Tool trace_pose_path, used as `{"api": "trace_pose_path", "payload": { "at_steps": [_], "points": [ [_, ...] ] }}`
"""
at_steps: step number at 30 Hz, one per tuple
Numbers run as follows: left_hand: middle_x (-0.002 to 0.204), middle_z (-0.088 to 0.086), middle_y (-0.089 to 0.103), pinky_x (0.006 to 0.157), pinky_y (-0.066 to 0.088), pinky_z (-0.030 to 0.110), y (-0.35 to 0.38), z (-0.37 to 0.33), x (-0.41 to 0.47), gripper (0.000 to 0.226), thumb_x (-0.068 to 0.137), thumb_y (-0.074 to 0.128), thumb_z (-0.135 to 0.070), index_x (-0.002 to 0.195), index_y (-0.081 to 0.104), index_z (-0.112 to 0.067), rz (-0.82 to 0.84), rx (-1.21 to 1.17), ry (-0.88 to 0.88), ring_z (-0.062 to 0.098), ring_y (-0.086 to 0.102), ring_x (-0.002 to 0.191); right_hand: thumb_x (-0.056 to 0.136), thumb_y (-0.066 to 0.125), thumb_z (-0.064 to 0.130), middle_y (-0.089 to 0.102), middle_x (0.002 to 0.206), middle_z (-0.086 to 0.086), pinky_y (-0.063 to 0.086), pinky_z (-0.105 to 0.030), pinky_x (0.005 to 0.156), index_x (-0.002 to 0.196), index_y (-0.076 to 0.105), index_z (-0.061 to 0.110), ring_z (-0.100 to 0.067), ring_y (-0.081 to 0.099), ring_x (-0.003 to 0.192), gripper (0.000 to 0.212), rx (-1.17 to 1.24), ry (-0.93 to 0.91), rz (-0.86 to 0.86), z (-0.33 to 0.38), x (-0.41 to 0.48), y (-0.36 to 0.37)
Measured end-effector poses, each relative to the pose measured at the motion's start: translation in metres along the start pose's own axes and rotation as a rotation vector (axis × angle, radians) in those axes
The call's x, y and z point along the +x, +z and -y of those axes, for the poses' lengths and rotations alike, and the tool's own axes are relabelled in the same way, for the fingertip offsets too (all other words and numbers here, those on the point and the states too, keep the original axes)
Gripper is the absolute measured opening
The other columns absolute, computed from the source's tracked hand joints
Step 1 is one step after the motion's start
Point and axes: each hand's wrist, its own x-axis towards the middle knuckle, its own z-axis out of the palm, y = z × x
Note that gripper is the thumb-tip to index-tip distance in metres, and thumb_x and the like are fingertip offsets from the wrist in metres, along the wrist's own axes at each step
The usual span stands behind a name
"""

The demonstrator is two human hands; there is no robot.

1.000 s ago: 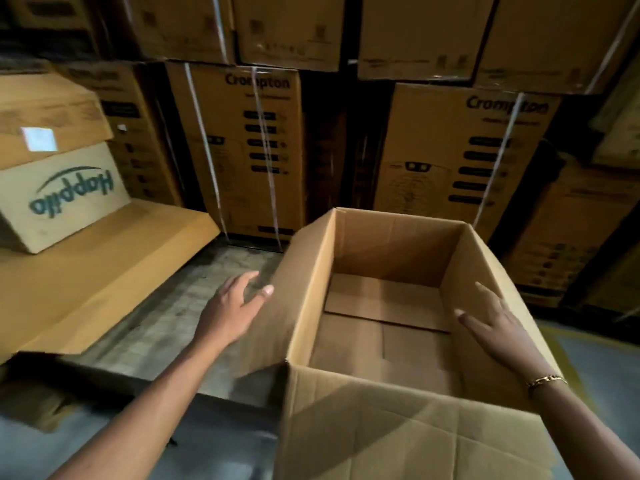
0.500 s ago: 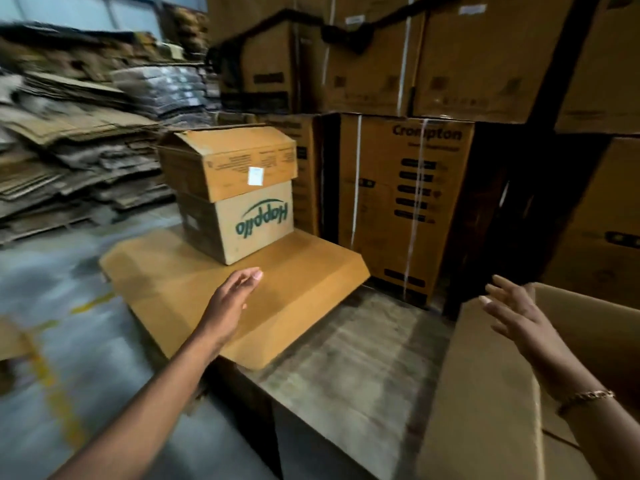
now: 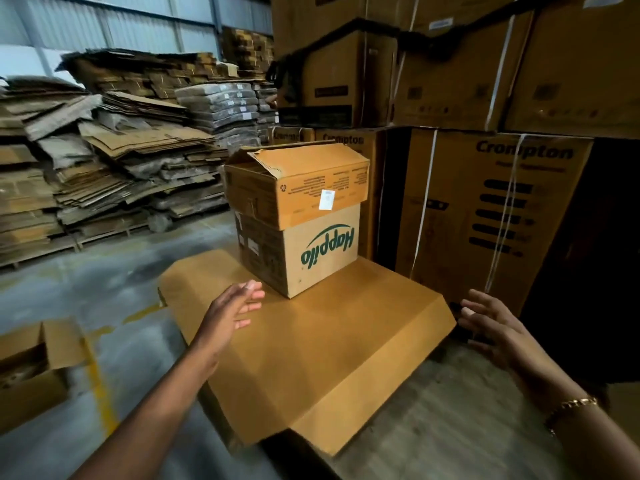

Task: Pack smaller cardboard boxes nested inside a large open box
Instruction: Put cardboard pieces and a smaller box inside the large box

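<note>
Cardboard fills the scene from the left edge onward: an open carton (image 3: 31, 368) sits on the concrete floor (image 3: 114, 282) at lower left, and behind it rise stacks of flattened cardboard (image 3: 104, 161) against a corrugated metal wall (image 3: 114, 26). Farther right, the left hand (image 3: 228, 315) reaches forward with its fingers (image 3: 247, 299) extended and slightly spread, holding nothing, its fingertips just short of the near lower corner of the Happilo box (image 3: 322, 251). This smaller box, with its green logo printed upside down, stands on a broad flat sheet of cardboard (image 3: 311, 351) that lies over a grey wooden surface (image 3: 450, 431). A second small box (image 3: 298, 185) is stacked directly on top of the Happilo box; it carries a white label (image 3: 327, 199) on its front, and one top flap is raised and torn at the edge. Behind and to the right stand tall strapped Crompton cartons (image 3: 491, 216), with further large cartons (image 3: 450, 64) piled above them. At far right, the right hand (image 3: 495, 330) is held in the air beyond the right edge of the sheet, its fingers (image 3: 478, 303) open and spread, grasping nothing; a gold bracelet (image 3: 571, 408) circles its wrist. Both hands are apart from either small box, and the large open box does not appear in this view.
</note>
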Motion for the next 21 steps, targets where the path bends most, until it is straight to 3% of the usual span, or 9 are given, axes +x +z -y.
{"api": "trace_pose_path", "payload": {
  "at_steps": [3,8,13,17,21],
  "points": [
    [0.119,-0.002,0.071,0.097,0.048,0.041,-0.01,0.004,0.043,0.031,0.103,0.044,-0.04,0.117,0.067,-0.025,-0.011,0.01,0.015,0.018,0.065,0.113,0.081,0.069,0.05,0.051,0.145,0.005,0.045,-0.053,0.106,0.148,0.041,0.037,-0.02,0.056,0.126,0.074,0.057,0.008,0.014,0.004,0.046,0.022],
    [0.118,-0.007,0.071,0.087,0.046,0.033,-0.03,0.001,0.128,0.033,0.101,0.044,-0.047,0.117,0.067,-0.028,-0.05,0.047,0.019,0.013,0.064,0.113,0.065,0.07,0.064,0.046,0.15,0.003,0.045,-0.058,0.105,0.15,0.037,0.037,-0.026,0.053,0.129,0.095,0.106,0.022,0.069,0.022,0.134,0.071],
    [0.12,-0.008,0.069,0.089,0.043,0.037,-0.051,-0.001,0.205,0.034,0.102,0.044,-0.048,0.118,0.067,-0.028,-0.086,0.068,0.026,0.013,0.062,0.115,0.069,0.069,0.071,0.037,0.157,0.003,0.045,-0.061,0.103,0.152,0.034,0.038,-0.028,0.047,0.134,0.096,0.118,0.035,0.085,0.04,0.204,0.122],
    [0.124,-0.007,0.066,0.099,0.04,0.043,-0.067,0.0,0.272,0.034,0.103,0.041,-0.048,0.115,0.067,-0.03,-0.066,0.086,0.027,0.014,0.059,0.117,0.055,0.069,0.081,0.034,0.159,0.005,0.043,-0.064,0.104,0.152,0.032,0.04,-0.03,0.042,0.138,0.112,0.068,0.052,0.095,0.052,0.244,0.154],
    [0.13,0.001,0.063,0.097,0.038,0.043,-0.089,-0.001,0.355,0.038,0.102,0.041,-0.051,0.119,0.064,-0.026,-0.098,0.063,0.028,0.019,0.056,0.119,0.053,0.068,0.082,0.03,0.162,0.002,0.037,-0.068,0.107,0.153,0.031,0.038,-0.032,0.036,0.143,0.115,0.069,0.079,0.059,0.059,0.282,0.188]
  ]
}}
